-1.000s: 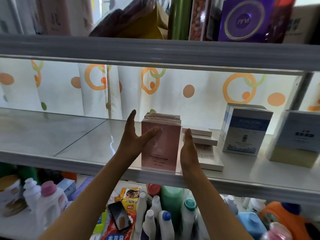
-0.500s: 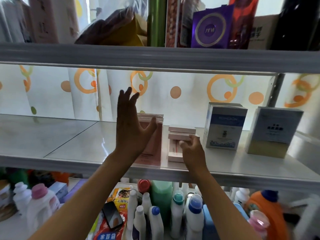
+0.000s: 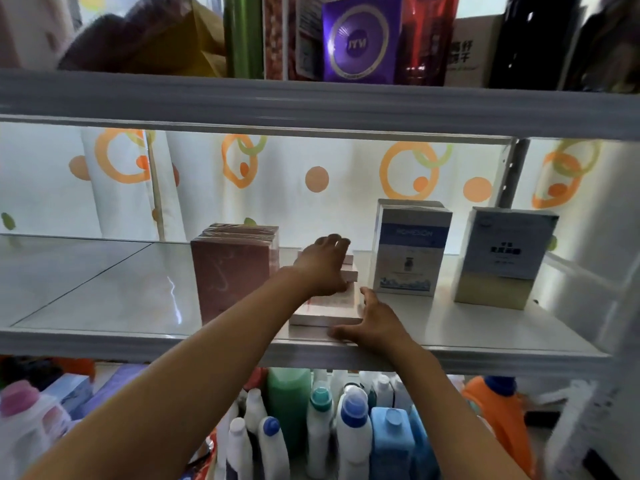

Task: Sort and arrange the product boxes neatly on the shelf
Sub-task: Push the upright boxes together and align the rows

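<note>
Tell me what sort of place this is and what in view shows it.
Probably a small shop or stockroom. A metal shelving unit carries upright boxed products such as the blue-and-white box, the shelf below is crowded with detergent bottles, and more packaged goods fill the shelf above.

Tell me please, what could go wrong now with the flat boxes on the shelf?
The stack of flat boxes lies at the shelf front edge; the right hand could nudge the bottom one off. The left hand on the upper boxes might slide them askew, and its arm could knock the upright pink box.
</note>
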`<control>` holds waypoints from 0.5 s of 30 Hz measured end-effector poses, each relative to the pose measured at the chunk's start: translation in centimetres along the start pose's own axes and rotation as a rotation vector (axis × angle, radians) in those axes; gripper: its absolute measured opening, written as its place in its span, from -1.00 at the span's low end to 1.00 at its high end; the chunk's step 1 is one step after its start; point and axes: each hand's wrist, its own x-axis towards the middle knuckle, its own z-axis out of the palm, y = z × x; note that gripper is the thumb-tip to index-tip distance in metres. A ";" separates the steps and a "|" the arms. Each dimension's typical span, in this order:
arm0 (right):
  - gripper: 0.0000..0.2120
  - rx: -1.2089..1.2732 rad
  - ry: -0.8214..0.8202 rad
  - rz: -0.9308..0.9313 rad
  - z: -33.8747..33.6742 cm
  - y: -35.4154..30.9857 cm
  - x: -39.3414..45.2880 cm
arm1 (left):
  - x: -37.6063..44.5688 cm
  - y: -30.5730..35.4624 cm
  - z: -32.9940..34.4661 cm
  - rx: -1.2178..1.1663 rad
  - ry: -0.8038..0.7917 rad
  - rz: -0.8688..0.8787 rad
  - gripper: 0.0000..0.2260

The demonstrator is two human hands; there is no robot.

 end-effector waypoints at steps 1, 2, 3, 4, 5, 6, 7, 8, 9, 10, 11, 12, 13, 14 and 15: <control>0.00 -0.006 -0.011 -0.012 -0.1 0.1 0.1 | 1.0 -0.3 0.5 0.073 -0.060 -0.012 -0.24; -0.03 -0.014 -0.019 -0.029 -0.2 0.1 0.1 | 1.8 -0.7 1.0 0.122 -0.116 -0.030 -0.21; -0.09 -0.039 -0.014 -0.054 0.0 0.1 0.1 | 2.5 -1.2 1.3 0.138 -0.168 -0.060 -0.16; -0.16 -0.082 -0.005 -0.085 -0.1 0.5 0.2 | 3.6 -1.4 1.8 0.126 -0.216 -0.092 -0.12; -0.24 -0.136 0.002 -0.125 0.0 0.4 0.0 | 4.3 -1.9 2.2 0.112 -0.252 -0.122 -0.07; -0.30 -0.177 0.009 -0.159 0.1 0.1 -0.3 | 4.7 -2.5 2.2 0.110 -0.281 -0.137 -0.05; -0.35 -0.197 0.010 -0.177 0.1 0.1 -0.4 | 5.3 -2.8 2.4 0.110 -0.310 -0.141 -0.04; -0.37 -0.202 0.010 -0.185 0.0 0.4 -0.4 | 6.1 -3.0 2.8 0.107 -0.334 -0.137 -0.04; -0.39 -0.197 0.014 -0.192 0.0 0.5 -0.3 | 6.7 -3.1 2.9 0.104 -0.351 -0.135 -0.05; -0.40 -0.191 0.022 -0.197 -0.1 0.6 -0.3 | 7.0 -3.1 3.0 0.110 -0.363 -0.139 -0.06; -0.40 -0.184 0.029 -0.200 -0.2 0.8 -0.3 | 7.4 -3.0 3.2 0.119 -0.374 -0.150 -0.08; -0.40 -0.174 0.031 -0.205 -0.2 1.0 -0.3 | 7.8 -2.8 3.3 0.124 -0.389 -0.173 -0.12; -0.39 -0.160 0.033 -0.209 -0.1 1.1 -0.3 | 8.0 -2.7 3.5 0.116 -0.409 -0.200 -0.17; -0.39 -0.145 0.036 -0.211 -0.1 1.2 -0.3 | 8.1 -2.6 3.6 0.103 -0.428 -0.220 -0.23; -0.39 -0.132 0.041 -0.213 0.0 1.3 -0.2 | 8.1 -2.4 3.6 0.091 -0.436 -0.222 -0.30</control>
